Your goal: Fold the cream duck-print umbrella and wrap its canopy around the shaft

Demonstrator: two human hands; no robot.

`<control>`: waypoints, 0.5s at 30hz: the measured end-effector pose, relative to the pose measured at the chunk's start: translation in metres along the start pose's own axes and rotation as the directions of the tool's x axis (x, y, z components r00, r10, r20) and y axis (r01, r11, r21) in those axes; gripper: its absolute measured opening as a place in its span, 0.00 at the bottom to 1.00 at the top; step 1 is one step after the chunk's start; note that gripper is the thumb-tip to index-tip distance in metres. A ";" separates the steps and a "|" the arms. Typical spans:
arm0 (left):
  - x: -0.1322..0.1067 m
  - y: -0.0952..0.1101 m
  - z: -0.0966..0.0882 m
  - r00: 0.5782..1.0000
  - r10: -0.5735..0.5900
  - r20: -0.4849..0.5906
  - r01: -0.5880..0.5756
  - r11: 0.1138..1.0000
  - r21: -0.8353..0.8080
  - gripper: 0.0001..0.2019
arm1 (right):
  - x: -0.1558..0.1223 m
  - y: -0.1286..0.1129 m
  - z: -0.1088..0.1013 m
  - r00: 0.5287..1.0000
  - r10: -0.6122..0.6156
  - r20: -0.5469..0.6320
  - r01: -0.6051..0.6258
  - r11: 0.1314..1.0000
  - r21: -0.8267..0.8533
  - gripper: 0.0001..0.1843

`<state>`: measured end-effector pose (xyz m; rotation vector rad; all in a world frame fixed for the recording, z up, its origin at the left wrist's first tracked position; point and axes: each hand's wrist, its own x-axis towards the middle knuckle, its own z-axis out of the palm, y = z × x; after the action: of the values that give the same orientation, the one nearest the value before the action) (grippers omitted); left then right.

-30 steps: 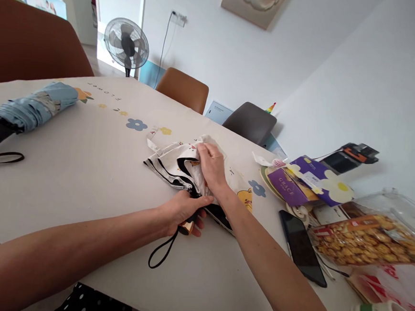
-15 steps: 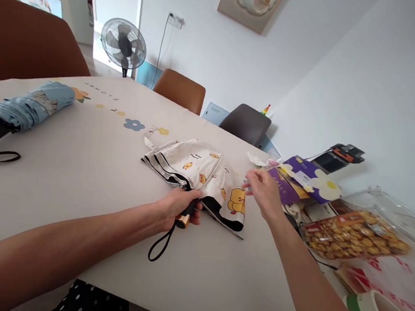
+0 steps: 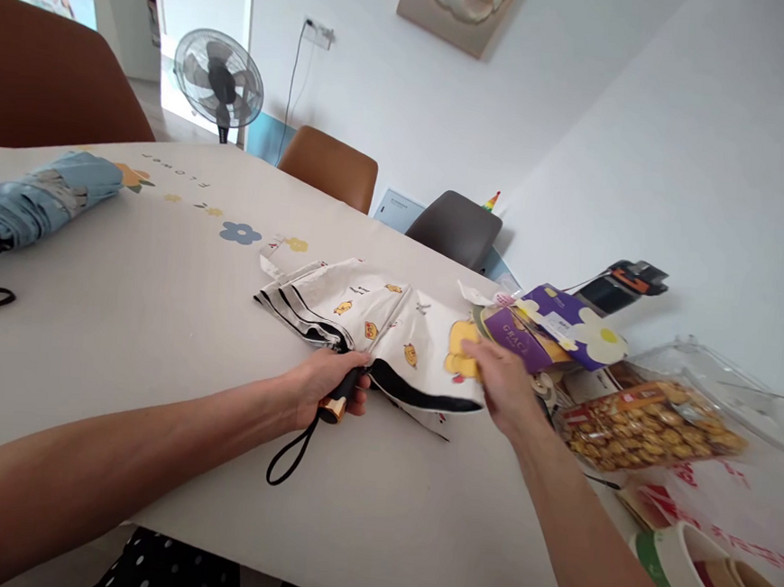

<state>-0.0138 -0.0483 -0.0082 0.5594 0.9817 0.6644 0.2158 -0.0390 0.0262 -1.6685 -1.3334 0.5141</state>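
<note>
A white folding umbrella (image 3: 389, 329) with yellow duck prints and a black inner side lies half folded on the table. My left hand (image 3: 331, 381) is wrapped round its black handle, with the gold-coloured end and a black wrist loop showing below. At the canopy's right edge, my right hand (image 3: 504, 381) pinches the fabric beside a large printed duck and holds that panel out to the right. The undersides of the right fingers are hidden by the cloth.
A blue folded umbrella (image 3: 46, 198) lies at the table's left. On the right stand a purple box (image 3: 566, 325), a bag of round snacks (image 3: 656, 427), a clear container and a white-and-green tub (image 3: 673, 560). Chairs and a fan (image 3: 219, 81) are beyond the white tablecloth (image 3: 178, 331).
My right hand has gone from hovering near the canopy's edge to gripping it, and the panel is stretched further right. My left hand keeps its hold. The view has shifted slightly.
</note>
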 end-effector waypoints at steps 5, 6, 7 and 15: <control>0.000 -0.002 -0.002 0.997 -0.038 0.060 0.040 0.998 -0.038 0.10 | 0.015 -0.047 0.011 0.975 0.047 0.215 -0.130 0.912 0.390 0.08; 0.000 -0.001 -0.002 0.997 -0.042 0.062 0.045 0.998 -0.049 0.10 | 0.017 -0.055 0.018 0.972 0.008 0.235 -0.112 0.894 0.433 0.08; 0.000 -0.001 -0.002 0.997 -0.044 0.064 0.047 0.997 -0.060 0.10 | 0.019 -0.062 0.026 0.969 -0.018 0.246 -0.108 0.865 0.490 0.07; 0.004 -0.002 -0.002 0.995 -0.055 0.080 0.064 0.992 -0.108 0.09 | 0.029 -0.091 0.094 0.949 0.038 0.312 -0.263 0.638 0.724 0.02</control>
<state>-0.0134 -0.0463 -0.0131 0.4533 0.8805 0.6356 0.1032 0.0244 0.0619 -1.0032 -0.9306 1.2561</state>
